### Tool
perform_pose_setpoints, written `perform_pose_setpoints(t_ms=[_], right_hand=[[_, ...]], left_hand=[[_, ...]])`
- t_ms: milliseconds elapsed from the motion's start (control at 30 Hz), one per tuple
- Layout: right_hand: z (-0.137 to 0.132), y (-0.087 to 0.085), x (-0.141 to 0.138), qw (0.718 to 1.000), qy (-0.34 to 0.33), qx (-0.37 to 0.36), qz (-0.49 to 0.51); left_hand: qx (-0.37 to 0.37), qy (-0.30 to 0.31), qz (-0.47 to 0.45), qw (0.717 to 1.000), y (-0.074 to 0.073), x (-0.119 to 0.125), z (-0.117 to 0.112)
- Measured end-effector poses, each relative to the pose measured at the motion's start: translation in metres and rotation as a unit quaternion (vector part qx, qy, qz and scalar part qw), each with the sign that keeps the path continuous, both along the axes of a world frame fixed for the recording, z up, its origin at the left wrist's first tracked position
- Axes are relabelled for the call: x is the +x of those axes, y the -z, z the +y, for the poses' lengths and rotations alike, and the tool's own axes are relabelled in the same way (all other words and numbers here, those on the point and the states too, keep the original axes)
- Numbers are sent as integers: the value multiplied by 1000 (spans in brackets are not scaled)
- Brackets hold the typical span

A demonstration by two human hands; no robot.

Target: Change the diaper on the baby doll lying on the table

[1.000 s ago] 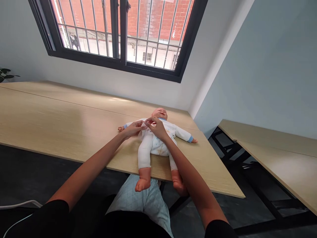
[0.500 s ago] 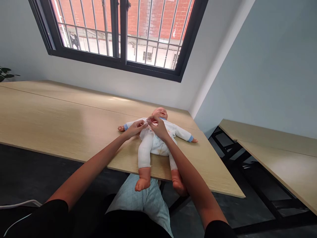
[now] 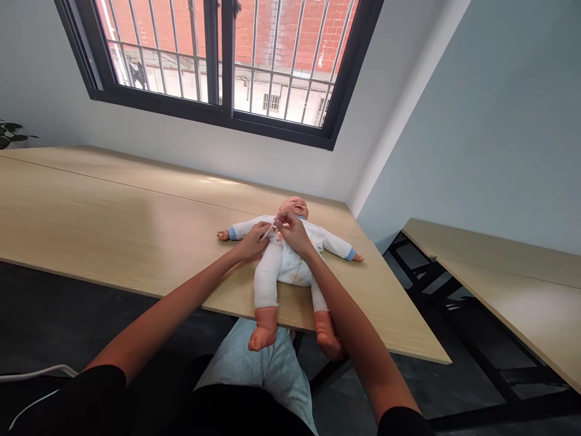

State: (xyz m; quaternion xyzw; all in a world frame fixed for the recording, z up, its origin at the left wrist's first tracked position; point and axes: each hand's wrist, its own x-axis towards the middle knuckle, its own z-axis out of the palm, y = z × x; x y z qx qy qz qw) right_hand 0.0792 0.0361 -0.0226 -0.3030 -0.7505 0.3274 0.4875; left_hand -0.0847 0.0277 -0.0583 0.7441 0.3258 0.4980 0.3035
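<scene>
White doll clothes (image 3: pixel 270 231) are pinched by left fingers (image 3: pixel 260 231) and right fingers (image 3: pixel 287 220).

Baby doll (image 3: pixel 267 280) supine near right end of table (image 3: pixel 113 218)

Head toward far edge; arms outspread; legs apart, white cloth above bare feet that overhang the near edge. White long-sleeved top (image 3: pixel 333 243): blue cuffs and collar. Printed white cloth (image 3: pixel 294 270) covers hips. Narrow white strip (image 3: pixel 269 232) raised at doll's right front; attachment indeterminable.

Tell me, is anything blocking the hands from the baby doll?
Nothing I can see. The left hand and right hand are right at the doll's middle, and both seem to pinch a thin white strip there.
</scene>
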Motion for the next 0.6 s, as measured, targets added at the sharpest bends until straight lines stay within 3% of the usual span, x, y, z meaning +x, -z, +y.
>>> perform_pose_setpoints(t_ms=[233,333,433,600], right_hand=[[-10,0,26,999,40,-9,-8],[-18,1,35,999,26,-21,-13],[-21,4,37,999,7,-46,9],[-19,5,43,994,-34,-98,32]], left_hand=[[19,-20,-3,1000,0,-4,-8],[22,9,6,1000,-6,1,-14],[-12,40,15,999,-7,6,-17],[-75,30,26,996,-5,8,-17]])
